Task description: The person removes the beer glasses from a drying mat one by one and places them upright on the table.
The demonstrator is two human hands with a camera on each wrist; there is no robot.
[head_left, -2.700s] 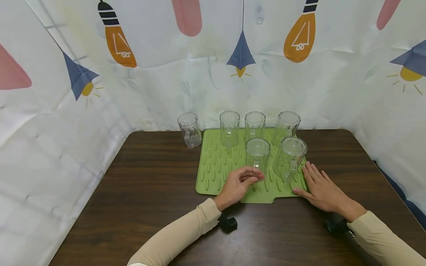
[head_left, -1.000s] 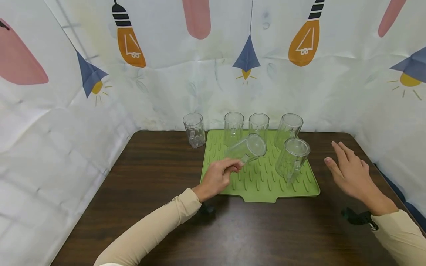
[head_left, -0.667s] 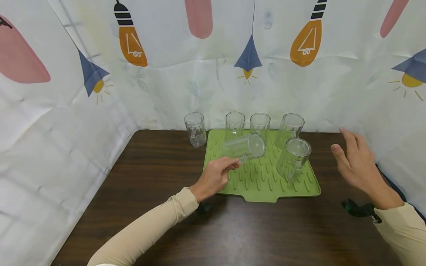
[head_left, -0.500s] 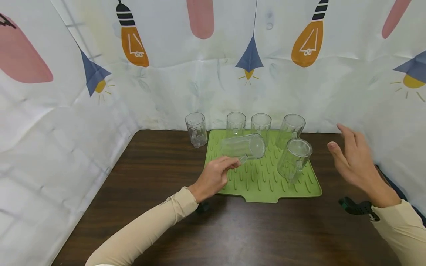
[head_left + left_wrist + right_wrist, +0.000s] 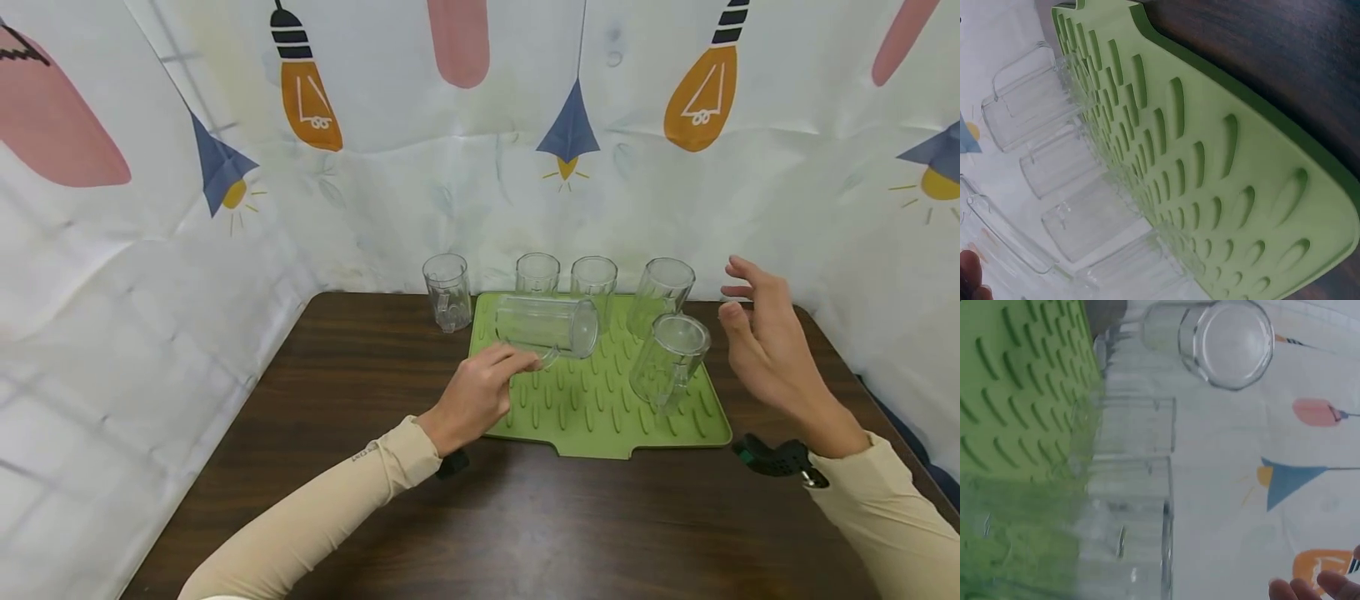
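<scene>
My left hand (image 5: pixel 474 387) pinches the handle of a clear glass mug (image 5: pixel 546 325). That mug lies sideways in the air above the green ridged mat (image 5: pixel 592 429), its base toward the right. In the left wrist view its side (image 5: pixel 1013 240) fills the lower left, beside some fingertips (image 5: pixel 971 269). My right hand (image 5: pixel 768 354) is raised just right of the mat, fingers relaxed and apart from any mug. Nearest to it, an inverted glass mug (image 5: pixel 671 358) stands at the mat's right side. Behind are three more mugs on the mat, including a right-hand one (image 5: pixel 662 292).
Another glass mug (image 5: pixel 447 292) stands on the dark wooden table (image 5: pixel 360 375), left of the mat. A back-row mug (image 5: pixel 537 273) is partly behind the held one. A patterned white cloth (image 5: pixel 465 200) hangs right behind the table's far edge.
My left hand has taken the front middle mug by its handle, lifted it and turned it from inverted to sideways. My right hand has risen from the mat's edge and lately swung back left.
</scene>
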